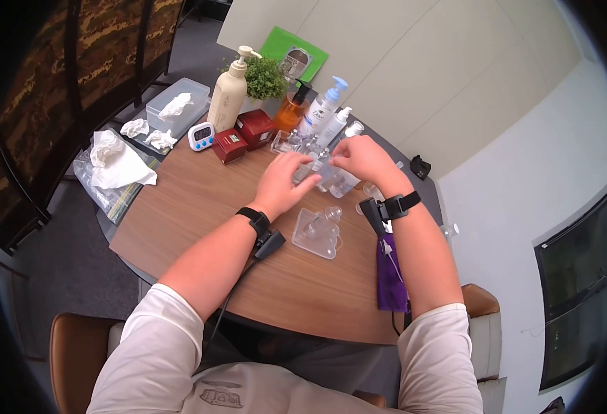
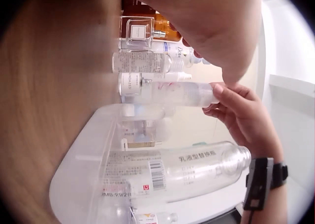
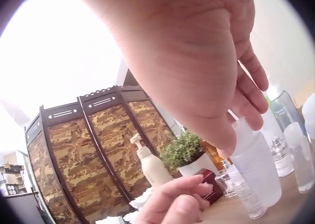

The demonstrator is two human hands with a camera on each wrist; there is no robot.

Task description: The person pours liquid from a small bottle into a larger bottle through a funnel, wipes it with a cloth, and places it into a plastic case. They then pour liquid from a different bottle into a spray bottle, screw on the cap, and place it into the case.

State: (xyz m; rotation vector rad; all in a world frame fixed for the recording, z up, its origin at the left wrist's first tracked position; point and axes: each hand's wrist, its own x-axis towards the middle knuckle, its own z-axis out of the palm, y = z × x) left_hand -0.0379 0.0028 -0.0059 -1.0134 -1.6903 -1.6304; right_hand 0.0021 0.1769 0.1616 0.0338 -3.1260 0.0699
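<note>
Above the cluster of bottles, my right hand pinches the top of a frosted translucent bottle between thumb and fingers. That bottle stands upright; in the left wrist view its pale pink print shows. My left hand is to its left, fingers loosely bent and holding nothing. A small clear bottle stands right beside the frosted one. Square glass perfume bottles are close by. Nearer my body, a clear bottle with a printed label stands on a clear plastic tray.
Behind stand a blue-topped pump bottle, an amber pump bottle and a potted plant. To the left are a cream pump bottle, dark red boxes, a timer and crumpled tissues. A purple cloth lies right.
</note>
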